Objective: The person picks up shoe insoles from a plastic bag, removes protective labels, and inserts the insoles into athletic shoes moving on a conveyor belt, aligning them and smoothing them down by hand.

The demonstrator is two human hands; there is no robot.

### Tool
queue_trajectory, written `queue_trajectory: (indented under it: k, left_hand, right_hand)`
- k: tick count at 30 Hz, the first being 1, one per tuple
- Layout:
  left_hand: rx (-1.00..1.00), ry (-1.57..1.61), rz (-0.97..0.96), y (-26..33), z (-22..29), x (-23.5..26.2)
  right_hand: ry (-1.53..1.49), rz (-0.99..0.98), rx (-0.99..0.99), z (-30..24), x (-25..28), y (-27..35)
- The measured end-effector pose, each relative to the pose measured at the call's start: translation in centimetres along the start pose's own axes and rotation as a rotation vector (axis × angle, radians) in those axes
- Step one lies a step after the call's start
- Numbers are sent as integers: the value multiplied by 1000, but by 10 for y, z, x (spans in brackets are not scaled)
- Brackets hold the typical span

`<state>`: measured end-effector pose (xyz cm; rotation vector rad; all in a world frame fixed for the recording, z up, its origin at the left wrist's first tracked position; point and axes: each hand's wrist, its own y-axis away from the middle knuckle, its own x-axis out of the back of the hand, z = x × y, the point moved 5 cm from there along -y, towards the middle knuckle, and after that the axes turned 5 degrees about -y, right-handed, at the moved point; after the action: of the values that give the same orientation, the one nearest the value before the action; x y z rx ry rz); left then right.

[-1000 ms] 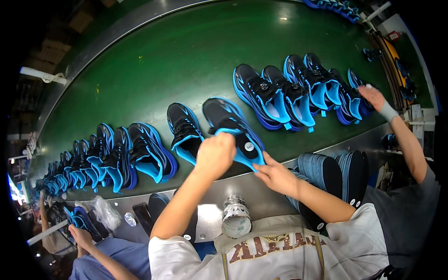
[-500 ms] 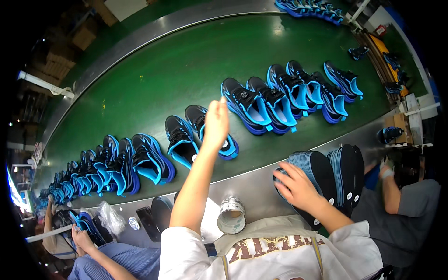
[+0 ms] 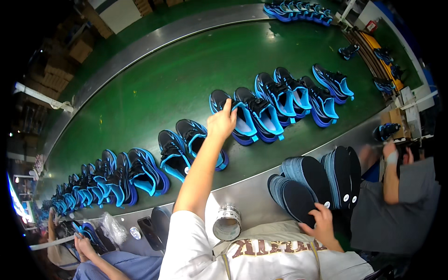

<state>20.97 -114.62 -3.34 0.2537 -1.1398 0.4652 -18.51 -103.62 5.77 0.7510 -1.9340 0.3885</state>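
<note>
Black and blue sneakers stand in a curved row on the green belt. My left hand (image 3: 221,122) reaches across to the nearest sneaker (image 3: 242,125) of the right-hand group, its index finger stretched along the tongue and the others curled; it appears to grip there, though the fingertips are partly hidden. Closer to me, a sneaker with a white round sticker inside (image 3: 173,161) stands left of my forearm. My right hand (image 3: 322,225) has thumb and fingers around the heel end of the front stack of black insoles (image 3: 291,198), at the top insole.
More insole stacks (image 3: 345,175) lie on the metal ledge (image 3: 254,198). Beside them are a round jar-like container (image 3: 227,223), a dark phone (image 3: 148,232) and a crumpled clear bag (image 3: 113,228). Co-workers sit on both sides; the left one's hand (image 3: 84,247) holds a shoe.
My left hand has moved from the left pair of sneakers to the right-hand group. My right hand has slid from the insole stack's upper end down to its heel end. The view has tilted slightly.
</note>
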Motion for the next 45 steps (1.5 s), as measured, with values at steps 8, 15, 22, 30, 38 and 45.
queue_trajectory:
  k: [8, 15, 22, 30, 38, 45]
  left_hand:
    - [79, 232, -308, 3, -7, 19]
    - [181, 601, -296, 16, -19, 3]
    - [263, 777, -114, 21, -26, -23]
    - [355, 927, -114, 27, -31, -22]
    - [384, 986, -121, 30, -30, -27]
    - [365, 1064, -65, 28, -31, -29]
  right_hand:
    - [-29, 213, 466, -71, 33, -158]
    - [183, -37, 521, -64, -88, -253]
    - [185, -267, 179, -70, -151, -287]
    - [319, -491, 198, -72, -106, -274]
    - [204, -471, 520, -61, -135, -285]
    - [287, -452, 525, -60, -168, -295]
